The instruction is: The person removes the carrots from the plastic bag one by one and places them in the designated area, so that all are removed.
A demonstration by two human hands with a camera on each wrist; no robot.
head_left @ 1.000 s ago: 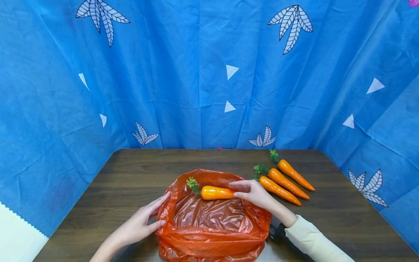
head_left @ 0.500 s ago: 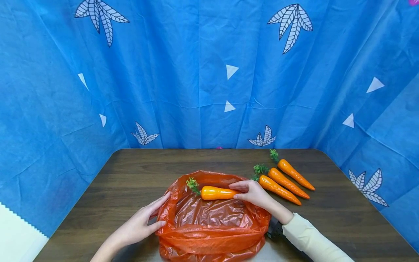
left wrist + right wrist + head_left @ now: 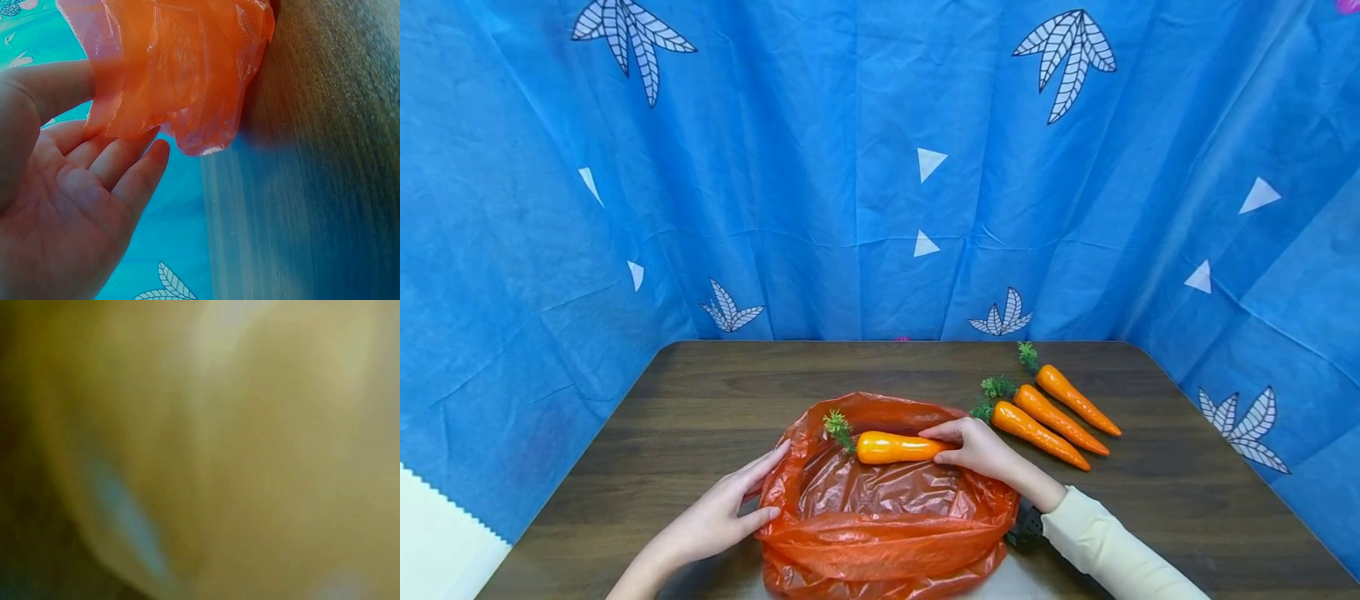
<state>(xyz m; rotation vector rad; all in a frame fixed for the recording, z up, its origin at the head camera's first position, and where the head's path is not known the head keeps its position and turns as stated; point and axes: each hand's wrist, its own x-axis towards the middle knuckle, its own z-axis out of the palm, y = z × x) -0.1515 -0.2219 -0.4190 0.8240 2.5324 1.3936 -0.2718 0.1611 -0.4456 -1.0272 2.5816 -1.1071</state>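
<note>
In the head view an orange carrot (image 3: pixel 895 447) with a green leafy top lies crosswise over the mouth of a red plastic bag (image 3: pixel 887 546), its top to the left. My right hand (image 3: pixel 981 450) pinches its narrow end between thumb and fingers, at the bag's right rim. At the bag's left side my left hand (image 3: pixel 718 512) touches the rim, thumb and fingers spread apart. The left wrist view shows the left palm (image 3: pixel 75 206), with fingertips partly covered by the translucent bag (image 3: pixel 181 62). Blurred pale cloth fills the right wrist view.
Three more carrots (image 3: pixel 1051 419) lie side by side at the table's right, tops toward the back. The brown wooden table (image 3: pixel 700 392) ends at a blue patterned curtain (image 3: pixel 850 167). A dark device (image 3: pixel 1026 529) sits under the right wrist.
The right hand has shifted slightly left and down with the carrot, and the carrot's top sits a little farther left. The left hand has stayed in place.
</note>
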